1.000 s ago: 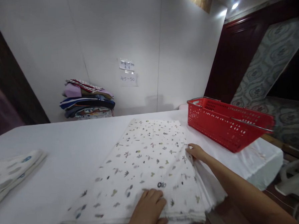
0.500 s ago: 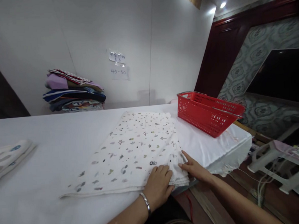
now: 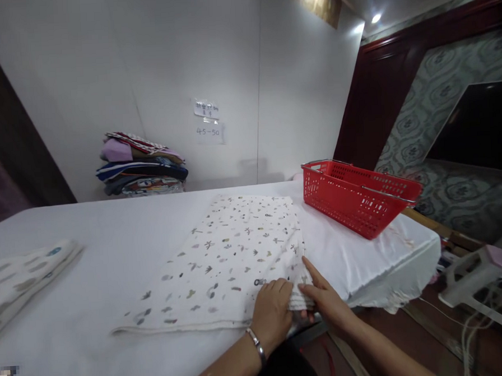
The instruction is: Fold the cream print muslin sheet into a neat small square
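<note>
A folded white cloth printed with small grey and green figures lies flat on the white table. My left hand, with a bracelet on the wrist, curls its fingers over the cloth's near right corner. Beside it, my right hand pinches the same corner's layered edge with thumb and fingers. Both hands sit at the table's front edge.
A red plastic basket stands on the table's right end. A stack of folded coloured fabrics rests against the back wall under paper labels. Another folded printed cloth lies at the left. A white stool stands on the floor to the right.
My right hand slid from the cloth's right edge down to its near corner, joining the left hand there. The view pulled back and then shifted a little.
</note>
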Demonstrator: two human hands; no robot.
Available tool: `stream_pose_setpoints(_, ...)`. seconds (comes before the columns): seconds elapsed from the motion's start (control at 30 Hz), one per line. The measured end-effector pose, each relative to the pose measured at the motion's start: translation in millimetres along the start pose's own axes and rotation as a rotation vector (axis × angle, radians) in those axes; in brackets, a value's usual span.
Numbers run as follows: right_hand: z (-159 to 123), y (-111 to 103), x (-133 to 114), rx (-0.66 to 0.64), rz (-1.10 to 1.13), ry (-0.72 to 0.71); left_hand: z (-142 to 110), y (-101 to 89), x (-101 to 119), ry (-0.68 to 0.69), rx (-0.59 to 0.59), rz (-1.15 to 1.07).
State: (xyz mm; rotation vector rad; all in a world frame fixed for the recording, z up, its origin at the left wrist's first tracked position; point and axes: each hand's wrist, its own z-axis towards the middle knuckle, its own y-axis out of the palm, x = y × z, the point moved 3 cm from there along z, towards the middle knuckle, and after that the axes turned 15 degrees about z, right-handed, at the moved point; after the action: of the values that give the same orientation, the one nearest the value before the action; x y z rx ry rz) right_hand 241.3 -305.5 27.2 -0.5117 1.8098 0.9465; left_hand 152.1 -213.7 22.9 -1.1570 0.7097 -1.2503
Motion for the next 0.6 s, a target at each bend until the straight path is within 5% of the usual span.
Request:
stream_pose_setpoints(0.23, 26, -12, -10, 0.061, 0.133, 0.014, -4, -65.2, -13, 0.093, 0.086, -0.287)
stream_pose_setpoints(0.5, 123, -19, -22, 0.076, 0.299, 0.058, -31, -123.7, -30, 0.136, -0.087, -0.427)
stream_pose_setpoints(0.6, 161, -30, -30, 0.131, 0.278, 0.092, -55, -129.3, -53, 0.074, -0.032, -0.428)
